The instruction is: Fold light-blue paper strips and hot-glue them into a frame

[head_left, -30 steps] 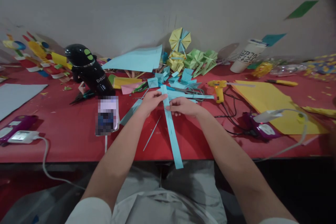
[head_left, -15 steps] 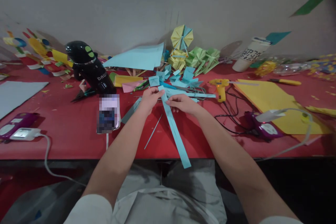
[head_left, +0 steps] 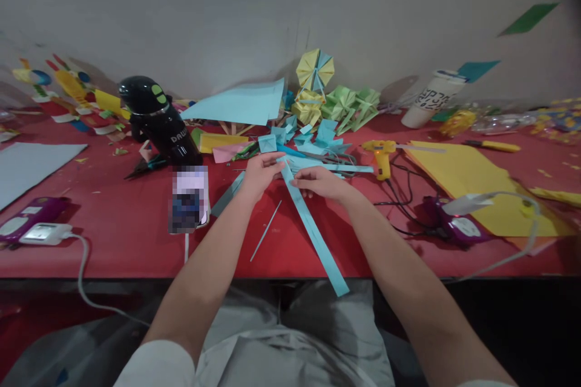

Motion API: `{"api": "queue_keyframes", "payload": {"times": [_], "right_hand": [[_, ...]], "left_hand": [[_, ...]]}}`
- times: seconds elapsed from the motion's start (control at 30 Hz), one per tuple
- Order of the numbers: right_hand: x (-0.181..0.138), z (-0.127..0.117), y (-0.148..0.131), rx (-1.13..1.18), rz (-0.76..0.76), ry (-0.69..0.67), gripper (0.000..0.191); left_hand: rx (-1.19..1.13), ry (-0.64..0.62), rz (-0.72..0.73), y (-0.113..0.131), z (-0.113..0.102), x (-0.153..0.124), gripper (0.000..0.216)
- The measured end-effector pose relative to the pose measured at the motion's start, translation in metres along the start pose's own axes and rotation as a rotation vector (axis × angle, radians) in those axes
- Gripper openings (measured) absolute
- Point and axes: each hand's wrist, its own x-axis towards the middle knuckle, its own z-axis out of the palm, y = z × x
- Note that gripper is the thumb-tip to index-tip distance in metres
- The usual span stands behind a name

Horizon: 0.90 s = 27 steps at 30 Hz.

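Observation:
A long light-blue paper strip [head_left: 315, 233] slants from my hands down past the table's front edge. My left hand [head_left: 263, 172] pinches its far end between thumb and fingers. A little lower, my right hand [head_left: 320, 181] grips the strip near its right edge, the fingers partly hidden beneath it. Just beyond both hands lie folded blue paper pieces [head_left: 324, 136] and another blue strip [head_left: 349, 167]. A thin pale stick-like sliver [head_left: 265, 231] rests on the red table [head_left: 236, 257] below my left hand.
Left of my hands are a phone [head_left: 188, 199] and a black flask [head_left: 158, 121]. To the right lie a yellow glue gun [head_left: 382, 157], its cable, a purple power socket [head_left: 454, 221] and yellow paper [head_left: 494, 187]. Folded paper ornaments [head_left: 315, 84] and a white cup [head_left: 433, 100] stand by the wall.
The strip's lower end has swung to the right. Both hands still hold the strip and have shifted only slightly, while the whole view has tilted a little.

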Motion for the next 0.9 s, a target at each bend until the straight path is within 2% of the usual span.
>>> {"api": "queue_keyframes", "payload": {"times": [0.23, 0.57, 0.73, 0.9], "right_hand": [[0.009, 0.005, 0.009, 0.041, -0.035, 0.129, 0.043], [0.007, 0.004, 0.011, -0.005, -0.088, 0.103, 0.044], [0.011, 0.006, 0.013, -0.065, -0.126, 0.175, 0.044], [0.01, 0.006, 0.012, -0.084, -0.16, 0.17, 0.042]], "left_hand": [[-0.016, -0.033, -0.005, -0.006, 0.001, 0.0, 0.033], [0.038, 0.018, 0.094, -0.006, 0.0, 0.002, 0.029], [0.051, 0.023, 0.075, -0.004, 0.002, 0.0, 0.023], [0.043, 0.005, 0.068, -0.003, 0.003, 0.0, 0.024]]}}
